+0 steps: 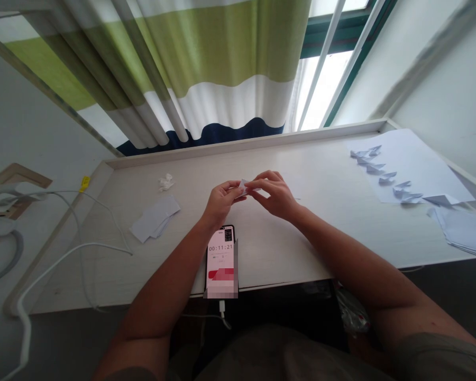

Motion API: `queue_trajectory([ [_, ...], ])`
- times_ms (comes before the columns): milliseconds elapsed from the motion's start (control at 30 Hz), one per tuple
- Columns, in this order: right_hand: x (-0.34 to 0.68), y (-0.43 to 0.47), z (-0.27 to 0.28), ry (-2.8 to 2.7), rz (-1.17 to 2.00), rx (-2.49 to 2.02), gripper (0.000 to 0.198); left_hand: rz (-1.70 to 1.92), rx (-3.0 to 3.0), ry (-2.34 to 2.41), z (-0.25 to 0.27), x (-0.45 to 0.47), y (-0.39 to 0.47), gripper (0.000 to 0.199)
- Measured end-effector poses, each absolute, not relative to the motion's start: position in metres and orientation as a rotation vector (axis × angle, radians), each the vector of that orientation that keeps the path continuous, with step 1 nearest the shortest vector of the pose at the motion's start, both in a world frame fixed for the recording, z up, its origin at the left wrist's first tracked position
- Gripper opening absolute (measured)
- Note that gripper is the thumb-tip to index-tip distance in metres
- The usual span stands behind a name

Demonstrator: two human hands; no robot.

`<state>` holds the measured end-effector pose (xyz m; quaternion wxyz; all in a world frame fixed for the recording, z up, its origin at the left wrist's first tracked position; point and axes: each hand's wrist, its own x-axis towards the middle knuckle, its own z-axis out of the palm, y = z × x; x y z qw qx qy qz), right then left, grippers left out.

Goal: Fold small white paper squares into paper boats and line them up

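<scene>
A small piece of folded white paper [243, 185] is held over the middle of the desk, between my two hands. My left hand [221, 200] pinches its left side between thumb and fingers. From the right, my right hand [275, 194] has its thumb and fingertips closed on the paper's other side. My fingers cover much of the paper, so its full shape cannot be made out. Several folded paper figures [386, 177] with pointed tips stand in a row on a white sheet [416, 153] at the right.
A phone [221, 264] with a running timer lies at the desk's front edge, a cable plugged into it. Loose paper pieces [155, 218] and a crumpled tissue [166, 182] lie left. More sheets [466, 230] are at the right edge. White cables [63, 256] cross the left side.
</scene>
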<state>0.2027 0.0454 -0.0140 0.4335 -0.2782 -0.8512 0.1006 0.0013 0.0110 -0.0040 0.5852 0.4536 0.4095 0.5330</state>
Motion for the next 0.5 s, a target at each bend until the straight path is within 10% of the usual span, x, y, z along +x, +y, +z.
queue_trajectory([
  [500, 0.208, 0.059, -0.02, -2.157, 0.065, -0.598, 0.009, 1.279, 1.106, 1.037, 0.004, 0.002, 0.005, 0.048],
])
